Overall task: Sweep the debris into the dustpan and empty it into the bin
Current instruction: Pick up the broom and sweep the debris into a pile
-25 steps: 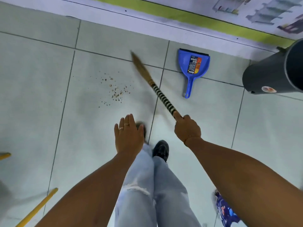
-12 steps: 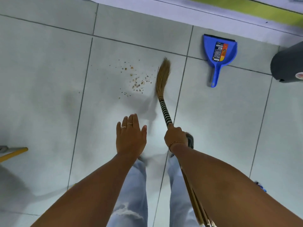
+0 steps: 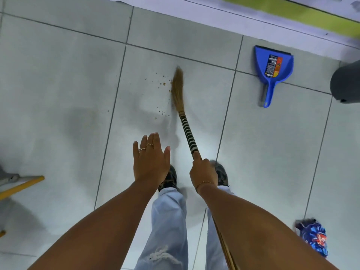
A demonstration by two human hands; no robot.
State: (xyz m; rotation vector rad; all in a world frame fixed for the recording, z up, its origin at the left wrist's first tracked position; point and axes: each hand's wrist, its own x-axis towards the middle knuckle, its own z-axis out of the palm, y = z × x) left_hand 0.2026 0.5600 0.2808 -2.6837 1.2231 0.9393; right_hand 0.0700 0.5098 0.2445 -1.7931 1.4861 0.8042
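Observation:
My right hand [image 3: 203,172] grips the black-and-white striped handle of a straw broom [image 3: 178,88]. The bristle head rests on the grey tile floor, touching the right edge of a scatter of small brown debris [image 3: 161,82]. A few crumbs lie lower near the broom's neck. My left hand [image 3: 151,160] hovers flat and empty, fingers spread, left of the handle. A blue dustpan [image 3: 272,67] lies on the floor at the right, mouth toward the wall, handle toward me. The dark grey bin [image 3: 346,84] shows at the right edge, just past the dustpan.
My feet in dark shoes and light jeans stand below my hands. A yellow stick [image 3: 21,186] lies at the left edge. A blue patterned bag [image 3: 313,238] sits on the floor at the lower right. The wall's white base and green stripe [image 3: 292,12] run along the top.
The broom head swung left from near the dustpan to the debris, then swept across it. Most crumbs are now gathered against the bristles. My left hand stayed open.

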